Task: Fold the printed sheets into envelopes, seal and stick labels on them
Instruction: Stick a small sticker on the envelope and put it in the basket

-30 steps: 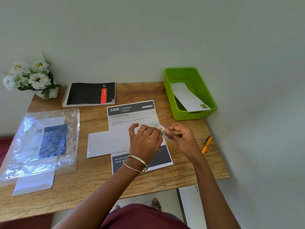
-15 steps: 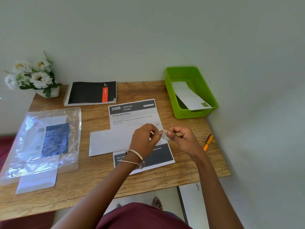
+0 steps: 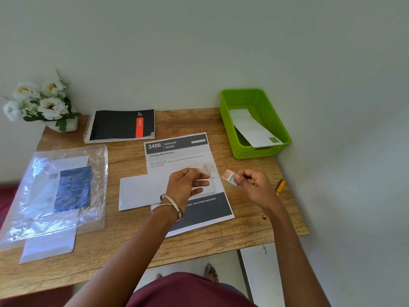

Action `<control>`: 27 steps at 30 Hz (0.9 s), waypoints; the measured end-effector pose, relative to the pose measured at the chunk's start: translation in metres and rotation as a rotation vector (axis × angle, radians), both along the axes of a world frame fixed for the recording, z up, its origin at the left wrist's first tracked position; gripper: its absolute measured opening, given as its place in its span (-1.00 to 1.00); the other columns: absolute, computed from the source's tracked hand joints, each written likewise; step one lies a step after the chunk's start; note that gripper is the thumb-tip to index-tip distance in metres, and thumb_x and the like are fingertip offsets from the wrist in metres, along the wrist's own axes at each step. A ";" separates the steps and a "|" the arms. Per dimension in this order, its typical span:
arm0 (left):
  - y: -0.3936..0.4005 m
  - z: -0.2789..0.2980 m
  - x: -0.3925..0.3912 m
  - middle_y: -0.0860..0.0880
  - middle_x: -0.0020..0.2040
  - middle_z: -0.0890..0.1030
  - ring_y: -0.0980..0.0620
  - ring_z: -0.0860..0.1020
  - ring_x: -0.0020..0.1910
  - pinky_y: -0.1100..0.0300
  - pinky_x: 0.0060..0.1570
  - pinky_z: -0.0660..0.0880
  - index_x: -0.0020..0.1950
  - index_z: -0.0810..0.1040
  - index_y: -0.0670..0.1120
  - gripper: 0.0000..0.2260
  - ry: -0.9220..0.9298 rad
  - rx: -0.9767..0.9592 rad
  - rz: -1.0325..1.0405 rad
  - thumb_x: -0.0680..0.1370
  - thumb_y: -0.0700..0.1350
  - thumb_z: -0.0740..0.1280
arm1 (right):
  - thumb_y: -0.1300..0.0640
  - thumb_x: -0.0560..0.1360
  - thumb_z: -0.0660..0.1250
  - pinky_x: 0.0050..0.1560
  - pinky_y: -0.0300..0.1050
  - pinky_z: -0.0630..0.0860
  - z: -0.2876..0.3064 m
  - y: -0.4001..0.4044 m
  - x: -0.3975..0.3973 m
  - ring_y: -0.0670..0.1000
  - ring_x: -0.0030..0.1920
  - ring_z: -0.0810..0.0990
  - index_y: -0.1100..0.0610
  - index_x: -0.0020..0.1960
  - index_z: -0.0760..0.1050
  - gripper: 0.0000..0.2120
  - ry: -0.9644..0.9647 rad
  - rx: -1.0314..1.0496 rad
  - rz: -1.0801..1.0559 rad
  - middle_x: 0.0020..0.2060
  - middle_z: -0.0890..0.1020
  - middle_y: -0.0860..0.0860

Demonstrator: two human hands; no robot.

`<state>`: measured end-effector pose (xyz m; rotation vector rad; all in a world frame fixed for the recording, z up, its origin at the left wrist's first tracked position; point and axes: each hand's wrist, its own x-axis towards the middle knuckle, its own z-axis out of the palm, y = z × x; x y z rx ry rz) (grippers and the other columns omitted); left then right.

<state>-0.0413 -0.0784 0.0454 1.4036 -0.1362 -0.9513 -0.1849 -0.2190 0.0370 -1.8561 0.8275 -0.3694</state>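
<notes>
A printed sheet (image 3: 177, 154) headed "3406 Bedroom" lies in the middle of the wooden table, with a white envelope (image 3: 139, 191) lying across it. Above them my left hand (image 3: 188, 187) pinches a small pale label (image 3: 205, 169) at its fingertips. My right hand (image 3: 254, 187) holds a small pad of coloured labels (image 3: 229, 177), a short gap to the right of the peeled label. Both hands hover just over the sheet.
A green basket (image 3: 276, 120) at the back right holds a labelled white envelope (image 3: 250, 127). An orange pen (image 3: 280, 187) lies near the right edge. A clear plastic bag of envelopes (image 3: 57, 191), a black notebook (image 3: 119, 125) and a pot of white flowers (image 3: 42, 103) occupy the left.
My hands were together on the label pad; now they have drawn apart, the left one carrying a peeled label away from the pad in my right hand.
</notes>
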 end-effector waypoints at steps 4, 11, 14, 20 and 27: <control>0.003 0.000 0.002 -0.10 -0.17 0.70 -0.03 0.65 -0.22 0.10 -0.13 0.54 -0.06 0.62 -0.16 -0.79 0.029 -0.002 -0.008 0.60 -0.15 0.20 | 0.05 0.55 0.27 0.13 0.12 0.30 -0.022 -0.011 -0.004 0.15 0.15 0.42 0.07 0.04 0.61 -0.82 0.443 -0.528 -0.189 0.03 0.58 0.03; 0.005 -0.003 0.003 -0.10 -0.18 0.70 -0.05 0.65 -0.21 0.08 -0.10 0.54 -0.05 0.61 -0.16 -0.81 0.067 0.018 -0.006 0.59 -0.17 0.21 | 0.07 0.50 0.34 0.13 0.21 0.21 -0.046 -0.007 -0.006 0.20 0.15 0.42 0.08 -0.01 0.64 -0.85 0.644 -0.789 -0.332 0.03 0.63 0.10; 0.006 -0.004 0.004 -0.11 -0.17 0.70 -0.06 0.65 -0.20 0.08 -0.10 0.54 -0.05 0.61 -0.16 -0.81 0.084 0.014 0.000 0.60 -0.17 0.21 | 0.04 0.44 0.40 0.12 0.20 0.23 -0.044 -0.003 -0.005 0.20 0.16 0.39 0.04 -0.01 0.62 -0.85 0.627 -0.825 -0.396 0.06 0.58 0.10; 0.004 -0.006 0.005 -0.13 -0.17 0.70 -0.06 0.65 -0.21 0.08 -0.10 0.53 -0.08 0.60 -0.17 -0.81 0.101 0.032 0.015 0.59 -0.18 0.21 | 0.00 0.42 0.46 0.11 -0.18 0.40 -0.001 0.035 0.024 -0.05 0.10 0.50 0.08 0.08 0.61 -0.71 -0.135 -0.389 -0.082 0.02 0.60 -0.10; 0.005 -0.006 0.003 -0.12 -0.21 0.69 0.00 0.64 -0.27 0.11 -0.13 0.53 -0.08 0.63 -0.28 -0.80 -0.078 0.100 -0.012 0.54 -0.19 0.27 | 0.12 0.45 0.43 0.04 -0.07 0.53 -0.014 0.059 0.049 -0.03 0.03 0.56 0.15 0.12 0.61 -0.74 -0.114 -0.553 0.054 0.00 0.67 0.01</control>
